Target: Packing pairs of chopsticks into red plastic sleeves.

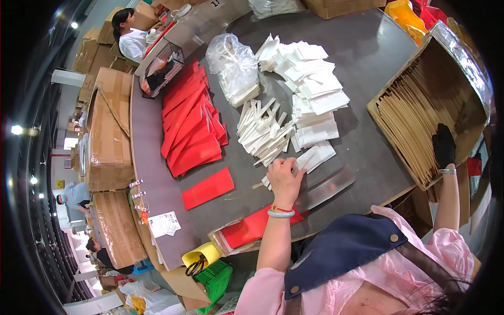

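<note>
Near the centre of the frame, the bent left hand [283, 177] is at the lower-left end of a white paper packet [318, 156] on the grey worktop [367, 71], its grip impossible to tell. At right, the black-gloved right hand [444, 147] lies against brown card pieces [412, 123] inside a cardboard box [446, 56], its grip also hidden. White strips [254, 128] lie above the left hand; red envelopes [191, 128] fan out left of centre.

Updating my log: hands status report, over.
Left hand by white rectangular paper packet. Black-gloved right hand at flat brown pieces in brown cardboard box. No obstruction apparent.
</note>
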`<state>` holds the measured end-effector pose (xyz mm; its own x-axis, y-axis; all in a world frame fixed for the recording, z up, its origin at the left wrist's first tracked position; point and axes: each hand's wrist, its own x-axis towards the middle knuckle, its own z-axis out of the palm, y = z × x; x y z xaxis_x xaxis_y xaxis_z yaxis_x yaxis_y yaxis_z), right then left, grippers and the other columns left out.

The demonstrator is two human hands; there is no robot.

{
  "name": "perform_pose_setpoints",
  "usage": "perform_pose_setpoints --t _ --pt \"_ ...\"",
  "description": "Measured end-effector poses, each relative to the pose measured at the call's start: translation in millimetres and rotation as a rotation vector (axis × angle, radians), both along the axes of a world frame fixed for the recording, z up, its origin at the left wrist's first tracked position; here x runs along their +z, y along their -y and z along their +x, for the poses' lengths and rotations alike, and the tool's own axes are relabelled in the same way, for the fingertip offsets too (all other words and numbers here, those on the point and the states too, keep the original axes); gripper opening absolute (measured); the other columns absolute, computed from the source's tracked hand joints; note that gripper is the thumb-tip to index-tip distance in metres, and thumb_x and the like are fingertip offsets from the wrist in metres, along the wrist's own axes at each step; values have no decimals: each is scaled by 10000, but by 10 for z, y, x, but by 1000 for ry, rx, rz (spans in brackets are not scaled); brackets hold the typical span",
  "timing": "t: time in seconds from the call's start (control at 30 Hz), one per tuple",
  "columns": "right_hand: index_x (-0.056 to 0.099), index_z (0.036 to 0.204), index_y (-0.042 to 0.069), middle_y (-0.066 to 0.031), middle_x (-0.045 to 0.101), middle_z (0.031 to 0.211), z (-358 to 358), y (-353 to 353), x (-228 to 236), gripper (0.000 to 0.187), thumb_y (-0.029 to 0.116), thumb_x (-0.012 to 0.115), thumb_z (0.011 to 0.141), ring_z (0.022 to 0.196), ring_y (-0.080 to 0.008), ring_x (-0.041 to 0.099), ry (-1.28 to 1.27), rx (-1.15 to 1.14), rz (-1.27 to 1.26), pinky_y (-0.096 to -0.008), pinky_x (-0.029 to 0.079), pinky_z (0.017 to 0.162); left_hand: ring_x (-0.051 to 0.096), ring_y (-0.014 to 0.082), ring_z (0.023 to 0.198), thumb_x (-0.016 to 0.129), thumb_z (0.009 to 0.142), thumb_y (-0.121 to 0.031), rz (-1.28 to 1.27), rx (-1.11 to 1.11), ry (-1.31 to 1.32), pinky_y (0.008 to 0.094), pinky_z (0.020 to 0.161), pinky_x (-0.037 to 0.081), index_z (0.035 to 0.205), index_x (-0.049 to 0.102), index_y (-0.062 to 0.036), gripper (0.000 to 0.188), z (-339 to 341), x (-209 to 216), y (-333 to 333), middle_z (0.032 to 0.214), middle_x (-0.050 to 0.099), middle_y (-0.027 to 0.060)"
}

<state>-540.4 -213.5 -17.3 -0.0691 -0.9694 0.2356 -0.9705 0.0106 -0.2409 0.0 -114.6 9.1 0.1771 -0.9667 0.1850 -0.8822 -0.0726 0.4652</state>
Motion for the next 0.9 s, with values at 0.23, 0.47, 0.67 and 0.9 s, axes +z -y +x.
perform_pose_setpoints --t 0.23,0.47,0.67,0.9 --pt "524 1307 -2 -174 572 1305 -253 50 -31 395 233 487 992 1215 -316 537 -69 -208 -86 -357 409 1021 563 272 904 827 654 -187 -97 -67 -35 407 799 425 982 664 -120 372 13 -33 30 922 640 47" --pt "566 1263 -12 -128 635 1186 997 -132 613 328 160 556 984 1112 -218 582 279 132 -85 -304 440 968 609 217 691 813 698 -155 -3 -56 -177 338 616 459 965 680 -76 309 57 87 -45 743 643 58" --pt "704 1025 55 -119 571 778 2212 -353 847 209 39 647 825 742 -272 589 503 693 259 -345 464 662 618 137 708 827 700 -149 305 -97 -532 288 587 462 942 725 -106 266 -131 214 -482 780 648 55" --pt "718 1022 203 -103 583 773 2509 -427 438 210 234 689 817 744 -292 598 224 898 414 -408 484 666 500 319 1070 856 589 -248 86 42 -134 432 949 395 1134 671 -99 594 -76 298 -902 1099 586 78"
